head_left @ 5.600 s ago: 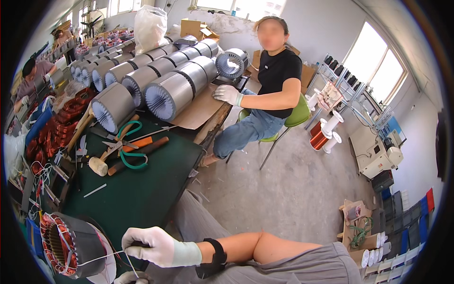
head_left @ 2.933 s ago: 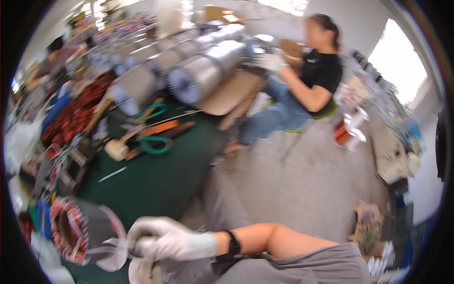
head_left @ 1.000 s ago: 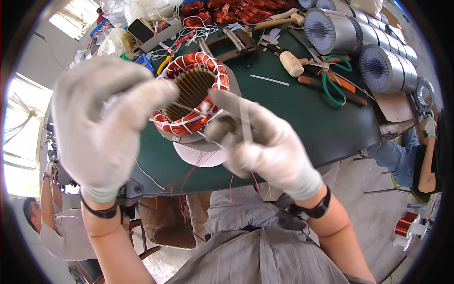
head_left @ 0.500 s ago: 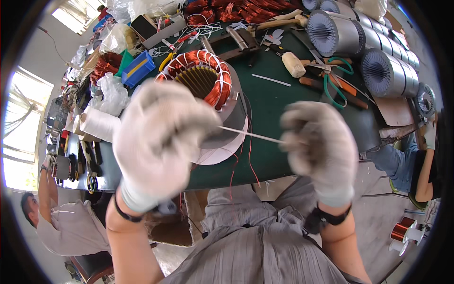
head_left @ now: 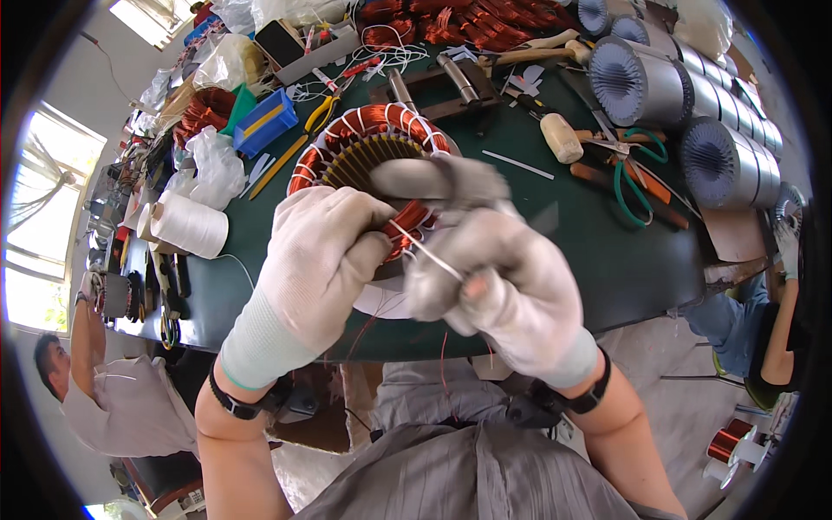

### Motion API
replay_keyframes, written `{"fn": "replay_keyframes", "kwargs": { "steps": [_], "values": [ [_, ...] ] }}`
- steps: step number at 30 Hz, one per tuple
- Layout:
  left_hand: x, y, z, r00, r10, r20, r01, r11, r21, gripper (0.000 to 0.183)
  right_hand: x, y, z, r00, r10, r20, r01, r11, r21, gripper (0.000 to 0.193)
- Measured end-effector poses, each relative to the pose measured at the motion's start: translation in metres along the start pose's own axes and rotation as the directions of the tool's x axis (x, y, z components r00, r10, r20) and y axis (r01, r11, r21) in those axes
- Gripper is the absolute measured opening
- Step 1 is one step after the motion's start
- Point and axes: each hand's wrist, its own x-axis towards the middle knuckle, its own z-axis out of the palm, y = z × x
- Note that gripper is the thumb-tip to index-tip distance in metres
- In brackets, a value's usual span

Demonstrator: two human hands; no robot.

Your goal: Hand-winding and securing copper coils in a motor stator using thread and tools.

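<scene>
Fingers of the left hand (head_left: 316, 260) are pinching the white cord (head_left: 425, 249), while those of the right hand (head_left: 520, 282) are gripping it further along, though blur is hiding exactly how it is running among them. Between the two, I am seeing a short, straight stretch, so I am favouring a steady, even pull over a jerk, which could be making the grip slip. Just beyond, the copper-wound stator (head_left: 381, 119) is sitting on the green bench (head_left: 607, 282), its laced rim showing and partly hidden behind the hands; I am judging that the pull should be staying low and near that rim, without scraping the windings. Farther out, the thread cone (head_left: 188, 225) is lying to the left, and the mallet (head_left: 562, 139) and scissors (head_left: 620, 149) are lying to the right, well apart from both hands.
</scene>
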Motion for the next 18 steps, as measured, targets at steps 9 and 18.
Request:
{"fn": "replay_keyframes", "kwargs": {
  "steps": [9,18],
  "values": [
    [0.004,-0.012,-0.011,0.99,-0.016,0.141,0.029,0.995,-0.095,0.015,-0.034,0.014,0.037,0.948,0.303,-0.097,-0.208,0.821,0.532,0.046],
    [-0.001,-0.011,-0.007,0.996,0.052,0.069,-0.052,0.999,-0.012,0.02,-0.027,0.051,0.015,0.98,-0.192,0.045,0.197,0.962,-0.189,0.018]
  ]
}}
